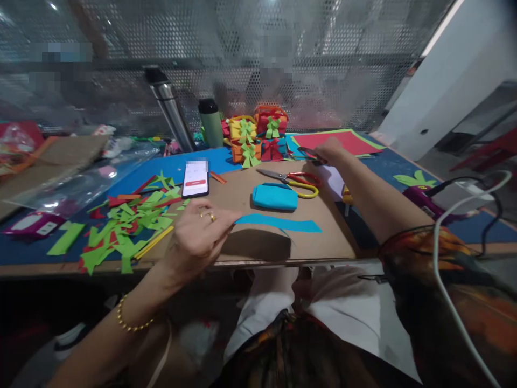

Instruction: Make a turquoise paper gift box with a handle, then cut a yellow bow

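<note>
My left hand (202, 226), with a ring on one finger, pinches the left end of a blue paper strip (283, 222) above the cardboard. The strip stretches out to the right, its far end free. My right hand (332, 150) is closed at the back of the board, by the stacked paper sheets. A thin dark and reddish piece (310, 154) shows at its fingertips; I cannot make out what it is. Between the hands lie a folded blue paper packet (274, 197) and scissors (307, 183) with red and yellow handles.
Green and red paper scraps (125, 226) pile up on the left beside a phone (196, 179). Small paper gift bags (246, 143) with bows, a green bottle (210, 124) and a steel flask (169, 108) stand behind. Red sheets (339, 141) lie back right; a white cable (438, 258) hangs right.
</note>
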